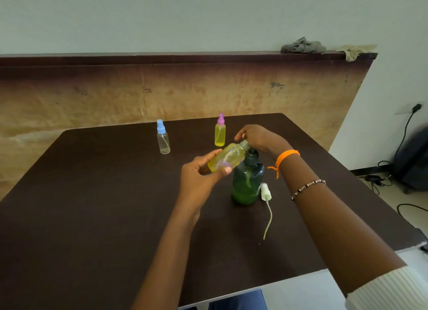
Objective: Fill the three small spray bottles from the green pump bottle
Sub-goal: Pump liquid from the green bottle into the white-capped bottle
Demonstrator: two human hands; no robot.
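Left hand (199, 177) grip clasping tilted uncapped spray bottle (228, 158), right hand (259, 139) pressing green pump bottle (247, 182) head, neck at nozzle

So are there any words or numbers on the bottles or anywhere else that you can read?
No, none can be read.
Held bottle: faint purple marks on its side, too blurred to read.
Green pump bottle: no label shows.
Blue-capped bottle and pink-capped bottle: no writing shows.
Brown board behind the table: small dark marks, too small to read.
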